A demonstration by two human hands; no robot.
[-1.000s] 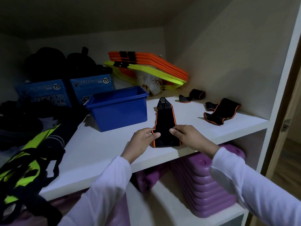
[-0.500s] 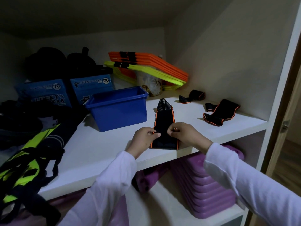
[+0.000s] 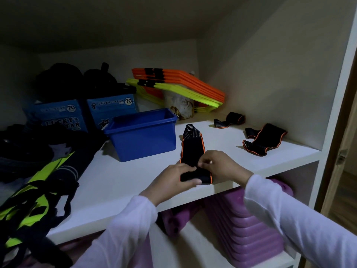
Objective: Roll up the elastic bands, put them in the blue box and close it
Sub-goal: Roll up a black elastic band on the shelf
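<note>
1. Dark heap at the back left of the shelf: black items in deep shadow, kind not discernible.
2. Bundle under the orange and yellow flat pieces: pale, partly covered, kind unclear.
3. Purple stacked items on the lower shelf: upper part hidden by the shelf board and the right sleeve.
4. Black and neon-yellow straps: cut off at the left frame edge.
5. Elastic band in hand: black with orange edging, lying lengthwise on the white shelf just right of the blue box; near end turned over into a short roll at the front edge, far striped end flat.
6. Left hand: fingers curled over the rolled end, thumb underneath, gripping it.
7. Right hand: fingertips pinching the same roll from the other side; slightly blurred.
8. Blue box: open-topped, interior not visible from here, no lid seen.
9. Second band: partly rolled, lying near the back wall.
10. Third band: loosely folded, lying near the right wall, well apart from the box.
</note>
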